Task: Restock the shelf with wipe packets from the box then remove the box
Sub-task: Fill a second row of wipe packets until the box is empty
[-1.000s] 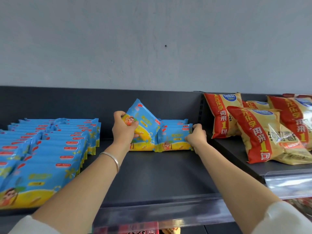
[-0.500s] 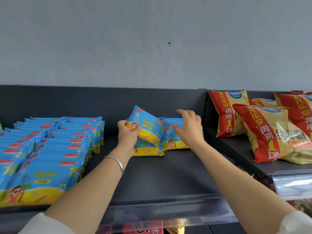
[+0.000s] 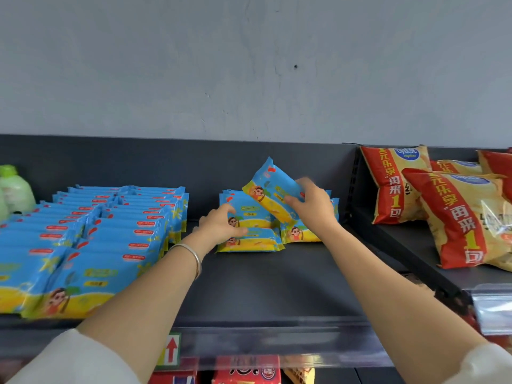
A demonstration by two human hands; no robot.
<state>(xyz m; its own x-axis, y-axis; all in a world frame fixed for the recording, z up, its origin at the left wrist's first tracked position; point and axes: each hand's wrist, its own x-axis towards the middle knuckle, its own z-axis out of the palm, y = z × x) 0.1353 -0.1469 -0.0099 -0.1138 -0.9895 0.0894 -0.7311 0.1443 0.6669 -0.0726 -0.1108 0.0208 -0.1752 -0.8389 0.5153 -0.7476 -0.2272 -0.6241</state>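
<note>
On the dark shelf [image 3: 277,286], a small group of blue-and-yellow wipe packets [image 3: 250,241] lies at the back centre. My right hand [image 3: 314,207] grips one tilted wipe packet [image 3: 270,188] by its right end and holds it raised above that group. My left hand [image 3: 221,225] curls around the left end of the low stack, thumb under and fingers over. A silver bangle sits on my left wrist. The box is out of view.
Long rows of the same wipe packets [image 3: 110,234] fill the shelf's left side, with a green bottle [image 3: 13,189] behind them. Red-and-yellow snack bags [image 3: 457,217] lie right of a divider [image 3: 360,195]. A clear price rail [image 3: 249,345] edges the front.
The tilted packet passed from my left hand to my right hand. My left hand dropped onto the left end of the low stack, and the view shifted right.
</note>
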